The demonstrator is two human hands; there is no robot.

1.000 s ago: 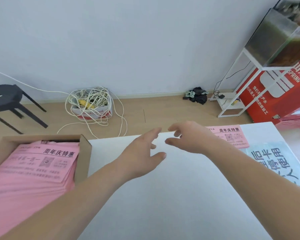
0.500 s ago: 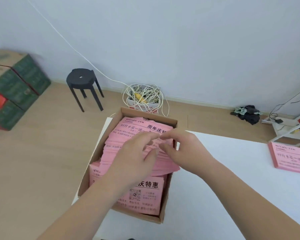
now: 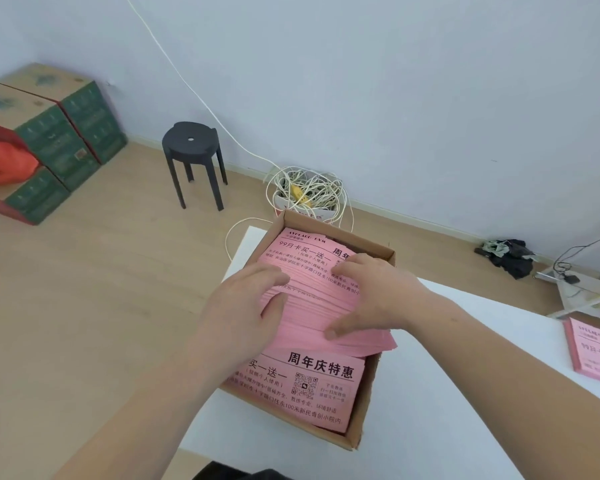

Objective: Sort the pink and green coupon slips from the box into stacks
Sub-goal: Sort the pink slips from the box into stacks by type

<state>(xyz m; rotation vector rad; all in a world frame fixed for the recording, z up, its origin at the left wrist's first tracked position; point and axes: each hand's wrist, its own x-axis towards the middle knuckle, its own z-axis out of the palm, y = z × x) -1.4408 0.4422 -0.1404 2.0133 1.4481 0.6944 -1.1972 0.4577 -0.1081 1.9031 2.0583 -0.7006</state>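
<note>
Leaning over the box (image 3: 370, 403) at the table's (image 3: 447, 403) left end, the person has both hands down on the pink slips (image 3: 309, 285) heaped in its far half. The left hand (image 3: 243, 306) takes the heap's left edge, fingers on top and thumb tucked into the side, pinching a wad, I'd say to part a manageable batch from the rest. The right hand (image 3: 378, 292) lies spread and fairly flat on the slips, thumb along their fanned near edge, likely to keep the loose sheets from sliding. More pink slips lie flat in the near half of the box. No green ones show from here. Well to the right of the box, a pink stack (image 3: 594, 358) sits on the table. Beyond the box, on the floor, are a tangle of cord (image 3: 309, 192) and a black stool (image 3: 191, 147).
</note>
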